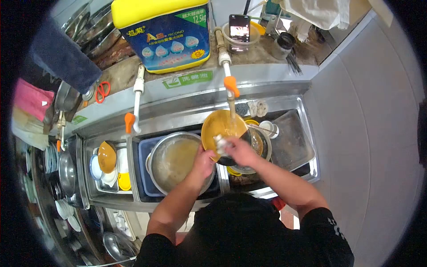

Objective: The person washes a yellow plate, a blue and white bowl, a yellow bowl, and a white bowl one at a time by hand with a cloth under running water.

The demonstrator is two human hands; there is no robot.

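yellow bowl (221,127): tilted on edge over the right sink basin, inside facing the camera, right under the orange-handled tap (231,89).
left hand (204,161): at the bowl's lower left rim, fingers curled around the edge, gripping it.
right hand (240,149): at the bowl's lower right, fingers clenched on a pale scrubbing cloth (220,143) pressed to the bowl's inner face (cloth or sponge, too small to tell).
right basin (289,142): below the bowl sits a stack of more dishes, a dark bowl on top; a small white cup (269,128) just right of the bowl.
big steel pot (175,160): just left of the bowl, in a blue tub, holding cloudy water.
left basin: farther left of the bowl, a stack of small dishes with a brown bowl (107,156) tilted on top.
second tap (131,120): up and left of the bowl, orange handle too.
detergent jug (163,33): on the ledge above the bowl, yellow lid, blue label.
phone (239,27): on the same ledge, above the bowl, propped in a clear tub, screen lit.
red scissors (102,90): ledge, far upper left of the bowl.
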